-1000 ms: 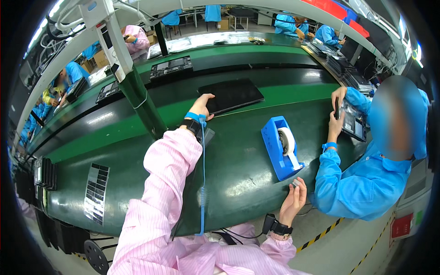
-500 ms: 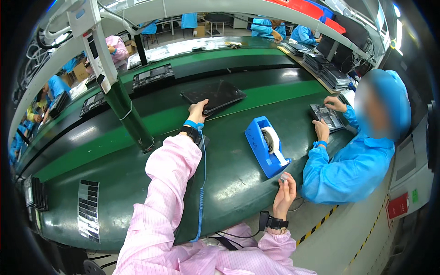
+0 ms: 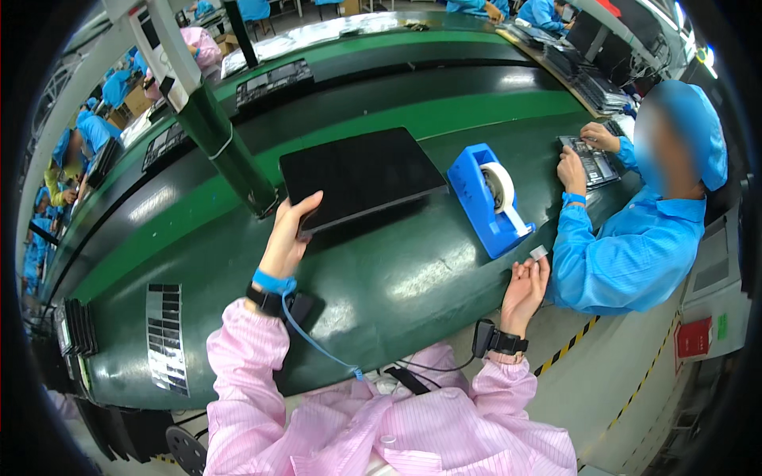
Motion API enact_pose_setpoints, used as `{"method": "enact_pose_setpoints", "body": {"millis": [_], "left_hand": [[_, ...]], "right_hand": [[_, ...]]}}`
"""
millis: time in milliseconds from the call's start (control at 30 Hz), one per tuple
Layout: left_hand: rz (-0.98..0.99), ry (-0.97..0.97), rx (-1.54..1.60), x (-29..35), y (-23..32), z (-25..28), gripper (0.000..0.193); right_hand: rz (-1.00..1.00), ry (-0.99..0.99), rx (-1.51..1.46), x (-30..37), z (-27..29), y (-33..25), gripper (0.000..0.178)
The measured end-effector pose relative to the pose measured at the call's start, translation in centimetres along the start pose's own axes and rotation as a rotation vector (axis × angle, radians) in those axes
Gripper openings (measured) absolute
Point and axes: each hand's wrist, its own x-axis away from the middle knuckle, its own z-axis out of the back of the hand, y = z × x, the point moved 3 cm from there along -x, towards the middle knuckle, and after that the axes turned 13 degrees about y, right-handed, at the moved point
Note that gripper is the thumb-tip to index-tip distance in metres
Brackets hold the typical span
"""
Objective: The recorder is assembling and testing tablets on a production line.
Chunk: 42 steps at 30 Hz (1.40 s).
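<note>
My left hand (image 3: 287, 236) grips the near left corner of a flat black laptop-like panel (image 3: 361, 176), lifted a little above the green table (image 3: 373, 278). A blue wrist strap with a coiled cord sits on that wrist. My right hand (image 3: 525, 287) hovers at the table's near edge, palm up, with a small piece of clear tape (image 3: 539, 252) at its fingertips. A blue tape dispenser (image 3: 489, 200) with a white roll stands just right of the panel.
A person in blue (image 3: 647, 222) works on a keyboard part (image 3: 589, 160) at the right. A green post (image 3: 226, 151) rises left of the panel. Black label strips (image 3: 168, 337) lie near left. More black panels (image 3: 274, 81) ride the far belt.
My left hand has taken hold of the black panel and drawn it toward me, next to the dispenser. My right hand has stayed at the near edge, now with tape at its fingertips.
</note>
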Motion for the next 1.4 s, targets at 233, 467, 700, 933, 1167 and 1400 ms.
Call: {"method": "enact_pose_setpoints", "body": {"millis": [233,467,700,933,1167,1400], "left_hand": [[0.150,0.029,0.027,8.4,-2.7,7.9,0.034],[0.164,-0.052,-0.202,11.8,-3.0,10.3,0.065],[-0.130,-0.025,-0.893,12.5,-1.6,10.7,0.066],[-0.581,0.112,-1.237,10.9,-1.3,11.6,0.036],[-0.447,0.175,-0.844,12.0,-2.6,11.9,0.035],[-0.250,0.103,-0.579,12.7,-4.4,11.7,0.029]], "right_hand": [[-0.204,-0.074,-0.138,2.8,-3.2,-2.4,0.041],[-0.407,-0.614,0.619,8.2,-11.0,-1.1,0.055],[-0.496,-0.664,0.701,11.1,-10.5,3.0,0.083],[-0.404,-0.598,0.693,11.9,-10.4,3.0,0.082],[-0.390,-0.564,0.610,12.4,-10.9,2.3,0.073],[-0.405,-0.758,0.505,13.6,-13.8,0.9,0.075]]}}
